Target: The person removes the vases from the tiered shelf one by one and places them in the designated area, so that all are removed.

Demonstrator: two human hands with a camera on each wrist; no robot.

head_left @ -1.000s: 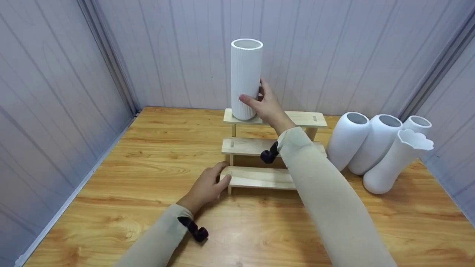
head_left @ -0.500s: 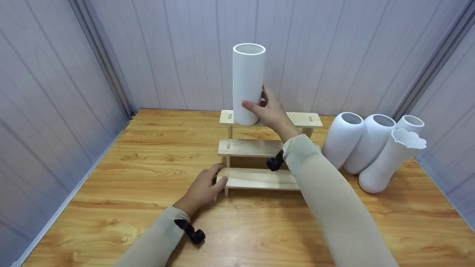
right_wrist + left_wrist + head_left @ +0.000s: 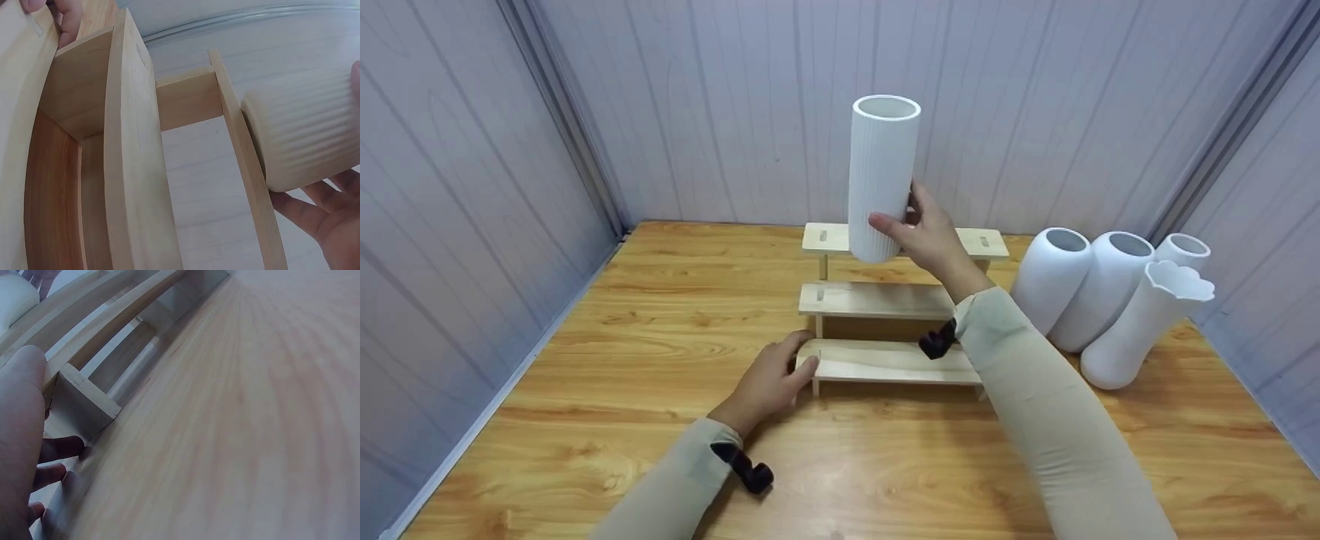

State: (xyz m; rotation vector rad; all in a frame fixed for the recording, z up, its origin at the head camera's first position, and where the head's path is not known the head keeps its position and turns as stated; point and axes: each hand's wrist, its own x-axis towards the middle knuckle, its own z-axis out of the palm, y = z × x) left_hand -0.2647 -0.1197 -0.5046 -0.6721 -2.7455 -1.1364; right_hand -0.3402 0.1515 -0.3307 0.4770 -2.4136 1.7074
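Note:
My right hand [image 3: 934,234] grips the lower part of a tall white ribbed cylindrical vase [image 3: 879,169], thumb in front and fingers behind. The vase is nearly upright, its base overlapping the front edge of the top tier in the head view. In the right wrist view the vase's base [image 3: 256,135] is right by the top board [image 3: 244,163]. A three-tier pale wooden stand [image 3: 900,361] stands on the table. My left hand [image 3: 765,384] holds the left end of its lowest tier, with the thumb [image 3: 25,377] at the board's edge and the fingers curled by the side panel [image 3: 84,408].
To the right of the stand, several white vases cluster together: two rounded ones, including the leftmost vase [image 3: 1050,277], a smaller-mouthed vase [image 3: 1183,251] behind, and a scalloped-rim vase [image 3: 1144,322] in front. Pale panel walls [image 3: 735,112] enclose the wooden table [image 3: 645,360].
My right hand has moved the ribbed vase rightward and toward me, from the top tier's left end to over its front edge. The left hand keeps its hold; the view has shifted slightly.

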